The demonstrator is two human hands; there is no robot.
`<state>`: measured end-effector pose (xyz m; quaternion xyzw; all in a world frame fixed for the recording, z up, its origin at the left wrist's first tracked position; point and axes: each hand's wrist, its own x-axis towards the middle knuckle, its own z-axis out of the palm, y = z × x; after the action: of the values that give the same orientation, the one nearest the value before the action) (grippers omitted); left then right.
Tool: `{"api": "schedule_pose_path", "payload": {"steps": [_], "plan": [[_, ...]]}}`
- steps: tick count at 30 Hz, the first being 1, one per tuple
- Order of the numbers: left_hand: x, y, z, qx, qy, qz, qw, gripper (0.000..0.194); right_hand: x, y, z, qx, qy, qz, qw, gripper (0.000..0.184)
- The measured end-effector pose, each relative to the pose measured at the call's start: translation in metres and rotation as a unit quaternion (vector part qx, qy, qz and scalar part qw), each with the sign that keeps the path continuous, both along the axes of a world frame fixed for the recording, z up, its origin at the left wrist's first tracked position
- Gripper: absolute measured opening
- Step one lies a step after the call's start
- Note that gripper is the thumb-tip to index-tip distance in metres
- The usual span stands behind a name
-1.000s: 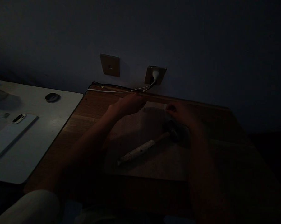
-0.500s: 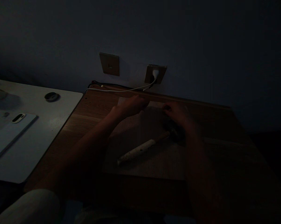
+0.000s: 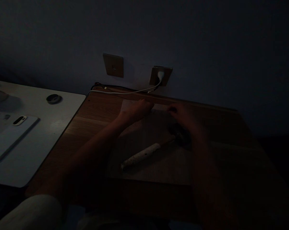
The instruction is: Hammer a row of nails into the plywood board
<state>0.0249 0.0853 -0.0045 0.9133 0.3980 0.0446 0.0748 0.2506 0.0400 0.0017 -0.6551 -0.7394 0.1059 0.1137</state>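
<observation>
The scene is very dark. A hammer [image 3: 149, 152] with a pale, speckled handle and a dark head lies on a flat light board [image 3: 156, 166] on the wooden table [image 3: 91, 115]. My left hand [image 3: 135, 110] rests at the board's far edge, fingers curled together near a small thing I cannot make out. My right hand [image 3: 181, 116] is close beside it at the far edge, just above the hammer's head, fingers bent; what it holds, if anything, is hidden in the dark.
A white desk [image 3: 39, 134] adjoins on the left, with a flat white device [image 3: 10, 135] and a round dark cap [image 3: 53, 98]. On the wall are a switch plate [image 3: 113, 65] and a socket [image 3: 160, 75] with a white plug and cable [image 3: 120, 93].
Both hands have shifted slightly toward the board's far edge. The hammer has not moved.
</observation>
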Motion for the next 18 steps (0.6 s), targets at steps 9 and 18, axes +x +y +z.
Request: {"api": "schedule_pose_path", "payload": {"steps": [9,18], "plan": [[-0.002,-0.003,-0.001,0.025,0.036,0.041,0.998,0.029,-0.011,-0.01,0.02,-0.077,0.116,0.108,0.984,0.014],[0.001,-0.001,-0.008,0.014,0.033,0.042,0.999,0.037,-0.016,-0.009,0.013,-0.038,0.037,0.04,0.998,0.024]]}}
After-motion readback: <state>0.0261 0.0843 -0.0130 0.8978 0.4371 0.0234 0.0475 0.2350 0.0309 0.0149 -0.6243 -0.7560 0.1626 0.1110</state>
